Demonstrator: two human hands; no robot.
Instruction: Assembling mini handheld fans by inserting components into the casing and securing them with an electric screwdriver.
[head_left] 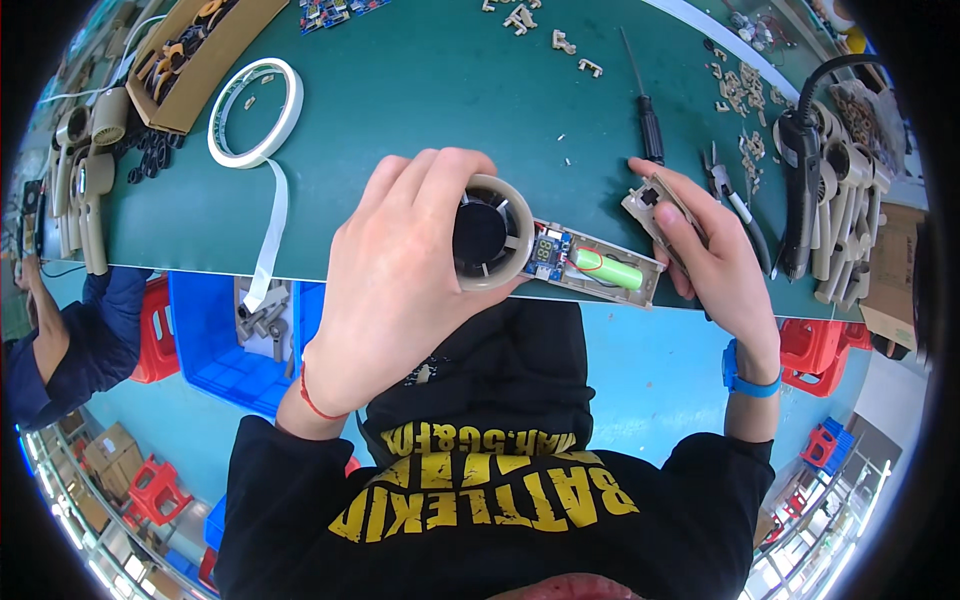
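Observation:
My left hand (pixel 400 235) is wrapped round the round head of a beige handheld fan (pixel 520 238). The fan's handle lies open to the right, showing a blue circuit board (pixel 549 252) with a small display and a green battery cell (pixel 610 268). A red wire runs by the cell. In my right hand (pixel 715 250) is a beige handle cover (pixel 668 215), held between thumb and fingers just right of the handle's end and apart from it.
White tape roll (pixel 218 140) lies left, its loose strip hanging over the table edge. A screwdriver (pixel 650 125), pliers (pixel 720 175) and an electric screwdriver (pixel 798 190) lie right. Fan bodies (pixel 850 180) stand at both sides. Below left is a blue bin (pixel 215 345); a co-worker's arm (pixel 50 340) shows far left.

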